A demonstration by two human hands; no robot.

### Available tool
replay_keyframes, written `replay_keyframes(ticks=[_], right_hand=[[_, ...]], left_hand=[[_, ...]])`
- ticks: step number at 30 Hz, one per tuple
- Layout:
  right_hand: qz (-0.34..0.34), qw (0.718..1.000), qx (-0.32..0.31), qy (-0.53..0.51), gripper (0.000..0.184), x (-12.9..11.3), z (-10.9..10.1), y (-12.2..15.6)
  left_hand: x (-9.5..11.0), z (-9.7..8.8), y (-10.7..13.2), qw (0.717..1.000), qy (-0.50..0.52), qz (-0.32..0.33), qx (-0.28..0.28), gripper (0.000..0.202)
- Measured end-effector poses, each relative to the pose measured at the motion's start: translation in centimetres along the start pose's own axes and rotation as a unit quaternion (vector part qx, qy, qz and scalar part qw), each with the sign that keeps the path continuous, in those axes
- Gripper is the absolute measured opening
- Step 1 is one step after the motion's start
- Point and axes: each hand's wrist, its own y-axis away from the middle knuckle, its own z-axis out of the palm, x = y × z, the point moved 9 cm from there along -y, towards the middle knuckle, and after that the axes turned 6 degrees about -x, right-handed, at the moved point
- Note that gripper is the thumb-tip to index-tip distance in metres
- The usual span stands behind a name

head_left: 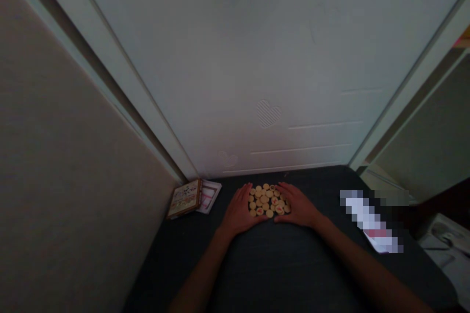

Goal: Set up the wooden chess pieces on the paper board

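A cluster of round, pale wooden xiangqi pieces [264, 199] lies on the dark table. A few bear red characters, and most faces look plain or are too dim to read. My left hand [240, 209] curves around the left side of the cluster, palm inward and thumb along the near edge. On the other side, my right hand [296, 205] mirrors it, with its fingers touching the outer pieces. Both hands are cupped with thumbs spread from the fingers, and neither grips a piece. The two thumb tips almost meet in front of the cluster.
At the table's [264, 274] back left lies a flat box with a printed lid [185, 199], beside a white and pink printed sheet or card [209, 195]. A lit, pixelated phone-like object [372, 222] rests at the right. A white panel with embossed hearts [268, 113] rises behind.
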Motion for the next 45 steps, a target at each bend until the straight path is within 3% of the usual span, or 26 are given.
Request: replay_keyframes(ticks=[10,15,19,22,25,33,45], right_hand=[[-0.011,0.999,-0.003,-0.034,0.102,-0.3,-0.1,-2.4],[0.001,0.997,0.05,-0.055,0.098,-0.6,-1.5,-0.9],[0.017,0.992,0.113,-0.062,0.074,-0.3,-2.6,2.8],[0.045,0.98,0.183,-0.068,0.043,0.4,-3.8,5.6],[0.074,0.971,0.217,-0.065,0.022,0.4,-4.5,6.6],[-0.008,0.992,0.125,0.003,0.019,-4.5,-1.3,1.8],[0.01,0.991,0.135,0.01,0.015,-4.1,-0.9,1.2]], left_hand=[[-0.5,-0.1,-2.5,0.999,-0.014,0.016,-0.024,0.112],[-0.2,-1.2,-1.1,1.0,0.02,0.022,0.008,0.104],[-0.3,-2.8,2.2,0.996,0.041,0.027,0.069,0.08],[-0.9,-3.6,4.6,0.992,0.042,0.013,0.114,0.043],[-1.8,-4.0,5.9,0.988,0.045,-0.018,0.145,0.023],[-3.7,-3.5,6.0,0.982,0.091,-0.117,0.119,0.033],[-3.8,-3.8,6.0,0.978,0.113,-0.127,0.123,0.038]])
